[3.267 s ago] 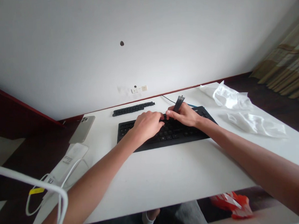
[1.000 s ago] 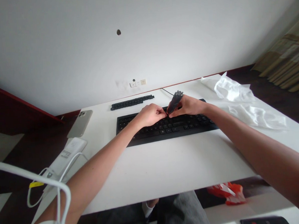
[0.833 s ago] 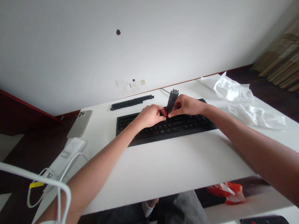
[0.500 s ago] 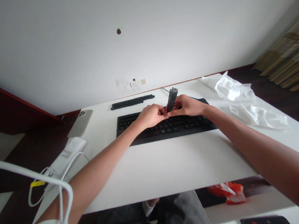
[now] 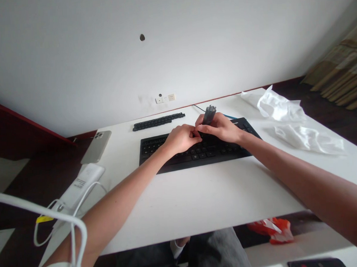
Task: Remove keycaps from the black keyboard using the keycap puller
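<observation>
A black keyboard [image 5: 180, 164] lies across the middle of the white table, under both hands. In my right hand [image 5: 220, 128] is a dark grey, stubby tool [image 5: 209, 113] with small prongs at its upper end; it leans to the right, and its exact kind is unclear. Thumb and fingers of my left hand [image 5: 183, 138] are pinched together just above the keys, almost touching the right fingertips. Whatever sits between them is hidden. Behind the keyboard, several loose black keycaps [image 5: 158, 121] stand in rows.
A phone [image 5: 97, 147] and a white power bank or adapter [image 5: 79, 182] with a white cable [image 5: 47, 204] lie at the left edge. Crumpled clear plastic bags [image 5: 280, 104] cover the right side. Below sits a red plastic wrapper [image 5: 276, 228].
The grey tool has tilted further right with my right hand, which has turned and risen slightly toward the left hand. The left hand is nearly unmoved.
</observation>
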The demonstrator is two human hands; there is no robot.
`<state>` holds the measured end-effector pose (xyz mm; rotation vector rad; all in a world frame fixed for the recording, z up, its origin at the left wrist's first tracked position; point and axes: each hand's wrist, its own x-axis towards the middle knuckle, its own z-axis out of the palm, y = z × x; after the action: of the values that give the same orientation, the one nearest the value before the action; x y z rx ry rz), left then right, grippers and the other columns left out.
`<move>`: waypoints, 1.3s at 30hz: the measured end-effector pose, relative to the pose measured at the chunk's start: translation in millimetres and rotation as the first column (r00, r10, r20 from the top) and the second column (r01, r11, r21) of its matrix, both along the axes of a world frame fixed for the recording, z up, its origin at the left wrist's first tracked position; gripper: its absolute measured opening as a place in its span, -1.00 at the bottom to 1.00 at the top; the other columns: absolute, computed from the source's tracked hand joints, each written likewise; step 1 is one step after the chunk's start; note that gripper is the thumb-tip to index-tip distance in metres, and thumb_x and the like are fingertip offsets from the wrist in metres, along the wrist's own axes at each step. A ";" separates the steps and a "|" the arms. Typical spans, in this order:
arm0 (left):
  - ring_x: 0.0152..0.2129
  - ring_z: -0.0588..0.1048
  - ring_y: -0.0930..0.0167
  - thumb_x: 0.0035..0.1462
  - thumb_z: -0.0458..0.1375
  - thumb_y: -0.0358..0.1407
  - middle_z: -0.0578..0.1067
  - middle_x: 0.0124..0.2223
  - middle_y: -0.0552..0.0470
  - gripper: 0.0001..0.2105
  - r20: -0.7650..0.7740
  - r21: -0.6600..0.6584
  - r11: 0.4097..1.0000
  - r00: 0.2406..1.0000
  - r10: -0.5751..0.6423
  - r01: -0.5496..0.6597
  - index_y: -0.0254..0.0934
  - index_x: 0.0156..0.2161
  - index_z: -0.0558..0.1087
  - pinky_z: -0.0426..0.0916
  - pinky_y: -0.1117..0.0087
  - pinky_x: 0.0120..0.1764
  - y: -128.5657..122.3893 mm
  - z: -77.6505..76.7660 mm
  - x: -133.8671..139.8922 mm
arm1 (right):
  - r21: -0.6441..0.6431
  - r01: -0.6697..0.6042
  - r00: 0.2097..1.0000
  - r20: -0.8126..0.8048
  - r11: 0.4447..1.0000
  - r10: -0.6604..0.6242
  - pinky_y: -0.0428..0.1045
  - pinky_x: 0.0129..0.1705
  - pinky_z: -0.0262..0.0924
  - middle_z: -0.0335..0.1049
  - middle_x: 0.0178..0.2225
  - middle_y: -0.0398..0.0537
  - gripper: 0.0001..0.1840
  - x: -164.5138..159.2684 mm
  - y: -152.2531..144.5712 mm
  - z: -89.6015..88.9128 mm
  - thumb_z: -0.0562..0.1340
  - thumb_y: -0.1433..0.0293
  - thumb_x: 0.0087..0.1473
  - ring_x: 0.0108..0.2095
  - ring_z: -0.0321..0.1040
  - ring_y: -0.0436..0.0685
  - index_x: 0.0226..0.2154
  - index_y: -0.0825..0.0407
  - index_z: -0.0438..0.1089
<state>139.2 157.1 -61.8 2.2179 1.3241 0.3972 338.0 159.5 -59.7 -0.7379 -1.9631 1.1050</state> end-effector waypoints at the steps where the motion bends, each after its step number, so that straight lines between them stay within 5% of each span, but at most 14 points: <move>1: -0.50 0.46 0.40 0.11 0.31 -0.20 0.54 -0.44 0.08 -0.88 0.002 -0.001 1.000 1.000 -0.002 0.002 -0.18 -0.33 0.63 0.18 0.37 -0.39 0.5 -0.8 0.0 | -0.010 -0.003 1.000 -0.024 1.000 0.003 0.00 -0.21 0.25 0.53 -0.37 -0.06 -0.74 -1.6 -0.7 0.1 0.29 0.21 0.24 -0.30 0.42 0.13 -0.36 0.04 0.52; 10: -0.52 0.44 0.40 0.11 0.29 -0.20 0.53 -0.45 0.10 -0.88 -0.036 0.011 1.000 0.999 0.004 -0.003 -0.19 -0.33 0.59 0.16 0.37 -0.41 -1.8 0.9 2.1 | -0.157 -0.078 0.976 -0.212 0.985 0.043 0.05 -0.12 0.29 0.51 -0.41 -0.06 -0.80 -5.4 1.3 -8.0 0.29 0.31 0.23 -0.28 0.45 0.16 -0.41 0.04 0.48; 18: -0.48 0.46 0.40 0.13 0.26 -0.22 0.55 -0.38 0.11 -0.89 -0.044 0.016 0.999 0.998 -0.034 0.035 -0.16 -0.25 0.56 0.16 0.38 -0.41 -3.0 0.1 1.5 | -0.276 -0.085 0.918 -0.395 0.958 -0.032 0.02 -0.28 0.28 0.41 -0.48 -0.10 -0.82 -12.2 -2.8 -6.6 0.34 0.32 0.12 -0.40 0.38 0.12 -0.46 0.03 0.42; 39: -0.47 0.46 0.40 0.16 0.26 -0.13 0.55 -0.37 0.11 -0.80 -0.018 0.020 1.000 1.000 -0.010 0.011 -0.10 -0.13 0.59 0.14 0.37 -0.42 -4.2 -2.2 1.9 | -0.285 -0.079 0.917 -0.396 0.955 -0.042 0.00 -0.35 0.20 0.29 -0.53 -0.17 -0.75 -12.1 -5.7 -4.6 0.38 0.28 0.12 -0.44 0.30 0.07 -0.47 0.01 0.37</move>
<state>141.1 152.9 -64.0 2.2487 1.3228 0.3894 325.8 153.9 -64.2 -0.5876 -1.4795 1.4559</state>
